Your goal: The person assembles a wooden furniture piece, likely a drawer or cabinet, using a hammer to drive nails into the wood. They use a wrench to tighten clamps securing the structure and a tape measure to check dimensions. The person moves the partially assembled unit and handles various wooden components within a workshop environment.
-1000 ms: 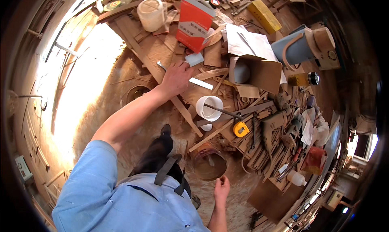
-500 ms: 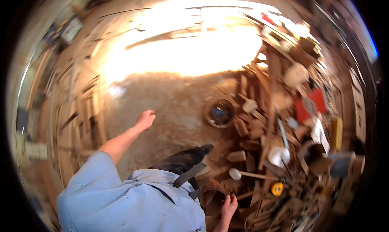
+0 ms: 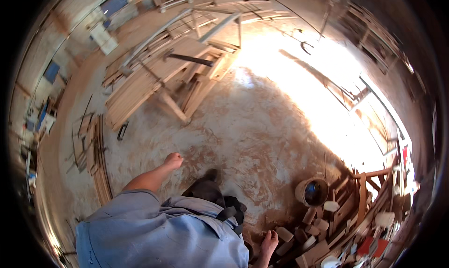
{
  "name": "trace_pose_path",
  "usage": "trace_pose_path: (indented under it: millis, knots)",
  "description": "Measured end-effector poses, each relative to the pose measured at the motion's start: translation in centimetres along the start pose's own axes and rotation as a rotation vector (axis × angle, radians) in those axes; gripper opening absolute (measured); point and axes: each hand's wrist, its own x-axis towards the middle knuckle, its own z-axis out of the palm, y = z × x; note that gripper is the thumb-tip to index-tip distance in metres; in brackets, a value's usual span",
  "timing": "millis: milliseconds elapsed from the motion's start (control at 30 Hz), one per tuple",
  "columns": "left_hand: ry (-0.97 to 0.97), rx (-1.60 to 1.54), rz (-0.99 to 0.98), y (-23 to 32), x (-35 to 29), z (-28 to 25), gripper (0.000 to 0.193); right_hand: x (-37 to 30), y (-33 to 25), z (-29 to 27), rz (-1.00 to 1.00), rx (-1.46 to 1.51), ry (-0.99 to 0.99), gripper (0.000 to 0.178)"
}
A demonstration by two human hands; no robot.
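Observation:
My left hand (image 3: 174, 160) is stretched forward over the dusty floor, its fingers curled into a loose fist with nothing showing in them. Lower down, my right hand (image 3: 270, 241) hangs at my right side, fingers curled together, and I see nothing in it. Near it lie several wooden blocks (image 3: 284, 234). A round bucket (image 3: 304, 193) with dark contents stands just beyond the blocks. Both hands are clear of the wooden workbench (image 3: 149, 88) ahead, on which a dark, long-handled hammer-like tool (image 3: 191, 59) rests.
Long wooden strips (image 3: 100, 167) lie on the floor at the left, near a dark clamp-like piece (image 3: 122, 131). A heap of timber (image 3: 348, 212) and a red object (image 3: 372, 247) crowd the lower right. Glaring sunlight washes out the floor at the upper right.
My view has turned left, bringing the workbench and the hammer-like tool ahead of me. The bucket and the cluttered heap have shifted toward the lower right. Both hands still look curled.

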Motion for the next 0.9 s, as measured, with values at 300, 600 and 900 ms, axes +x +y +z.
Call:
trace_pose_path:
  millis: [300, 600, 900]
  knots:
    - [0.026, -0.250, 0.233, -9.1, 7.3, -4.1, 0.032, -3.3, -16.5, 12.7, 0.157, 0.050, -0.253, 0.026]
    - [-0.059, -0.495, 0.268, -13.9, 14.5, -13.5, 0.032, -4.4, -26.4, 32.1, -0.297, -0.394, -0.491, 0.039]
    - [0.225, -0.648, 0.214, -10.8, 20.7, -24.9, 0.039, -0.2, -41.0, 52.1, -0.613, -0.330, -0.616, 0.050]
